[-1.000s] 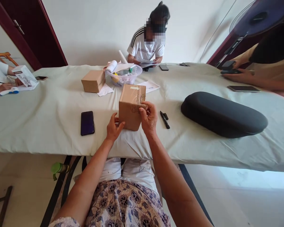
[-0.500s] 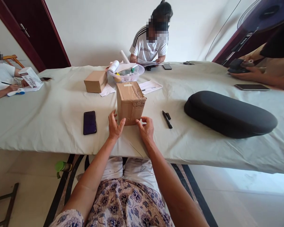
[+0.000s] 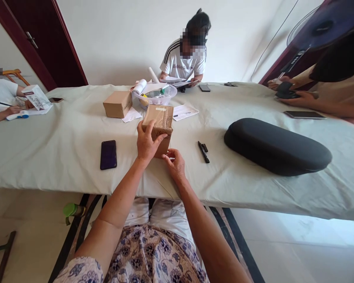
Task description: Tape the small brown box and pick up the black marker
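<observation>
A taped brown cardboard box (image 3: 158,116) stands upright on the cloth-covered table in front of me. My left hand (image 3: 148,142) grips its upper near-left edge, with fingers on the top and side and the thumb across the front face. Low at the box's near-right corner, my right hand (image 3: 174,162) has its bent fingers and thumb against the cardboard. To the left lies a dark phone (image 3: 108,155). A black marker pen (image 3: 203,152) with its cap clipped beside it lies to the right of my right hand.
Behind the box are a smaller cardboard box (image 3: 117,104), a plastic basin (image 3: 168,93) with rolls and bottles, and papers (image 3: 185,111). A long black case (image 3: 279,145) fills the right side. Other people sit at the left, far and right sides.
My left hand has risen from the box's lower left side to its upper edge. My right hand stays near the lower right corner. The view has shifted slightly.
</observation>
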### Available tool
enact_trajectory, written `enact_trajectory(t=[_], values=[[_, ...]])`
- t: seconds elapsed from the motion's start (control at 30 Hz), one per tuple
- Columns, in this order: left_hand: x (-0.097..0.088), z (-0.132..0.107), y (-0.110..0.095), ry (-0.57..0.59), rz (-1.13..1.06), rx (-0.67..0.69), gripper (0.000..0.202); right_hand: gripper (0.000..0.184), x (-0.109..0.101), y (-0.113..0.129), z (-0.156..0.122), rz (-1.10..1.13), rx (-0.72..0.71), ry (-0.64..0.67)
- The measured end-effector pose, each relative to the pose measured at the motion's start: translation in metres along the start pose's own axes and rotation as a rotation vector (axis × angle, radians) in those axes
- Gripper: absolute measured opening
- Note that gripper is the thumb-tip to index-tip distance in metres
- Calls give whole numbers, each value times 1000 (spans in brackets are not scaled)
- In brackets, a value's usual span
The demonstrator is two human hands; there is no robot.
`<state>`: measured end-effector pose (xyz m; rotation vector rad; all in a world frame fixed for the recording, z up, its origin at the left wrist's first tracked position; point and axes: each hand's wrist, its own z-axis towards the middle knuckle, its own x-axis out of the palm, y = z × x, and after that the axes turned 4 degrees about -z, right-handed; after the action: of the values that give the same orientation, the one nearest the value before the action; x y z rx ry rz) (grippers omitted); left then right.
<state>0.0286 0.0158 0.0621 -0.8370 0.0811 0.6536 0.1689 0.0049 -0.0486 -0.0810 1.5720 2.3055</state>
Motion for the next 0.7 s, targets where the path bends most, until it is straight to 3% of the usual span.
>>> enact_trajectory(t=[0.13, 0.47, 0.7], values=[[-4, -2, 5, -17, 7, 3, 63, 55, 1, -2, 0, -37, 1, 13], [21, -5, -4, -138, 22, -88, 64, 48, 1, -4, -2, -170, -46, -8], [15, -15, 8, -125, 38, -19, 68, 43, -2, 2, -4, -167, -92, -26]])
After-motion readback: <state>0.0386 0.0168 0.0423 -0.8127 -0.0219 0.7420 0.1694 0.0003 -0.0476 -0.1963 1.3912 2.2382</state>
